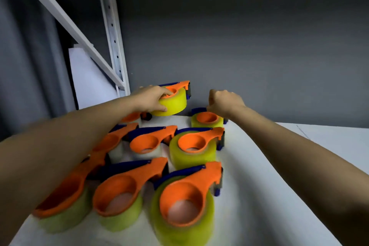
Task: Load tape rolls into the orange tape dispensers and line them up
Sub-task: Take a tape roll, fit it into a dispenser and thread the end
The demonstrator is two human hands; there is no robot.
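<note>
Yellow tape roll (172,104) in orange dispenser (177,86) gripped by left hand (151,98) at bench (279,166) far edge, right hand (223,102) curled, its hold not discernible, loaded dispensers (191,144) ranked behind.

The right half of the counter (279,166) lies bare from the dispensers to its right edge, wide enough for a hand. The left half is crowded with loaded dispensers (191,201) in tight rows, only thin gaps between them. The dark wall (239,46) closes the far edge, and a white shelf post (113,32) stands at the far left corner.
</note>
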